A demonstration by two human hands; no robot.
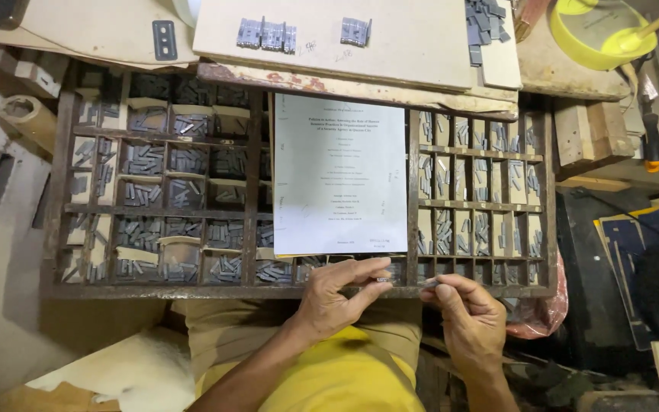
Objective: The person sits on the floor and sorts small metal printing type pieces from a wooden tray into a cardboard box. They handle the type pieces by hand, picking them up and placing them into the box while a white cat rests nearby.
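Head camera looks down on my left hand (339,294), pinching a short row of small metal type pieces (379,280) between thumb and fingertips at the front rail of the wooden type case (253,291). My right hand (463,309), just beside it, has its fingers pressed together on a thin metal piece (430,282). Beyond them a printed white sheet (339,175) lies across the case's middle compartments. Farther off, a yellow bowl (600,34) sits on the table.
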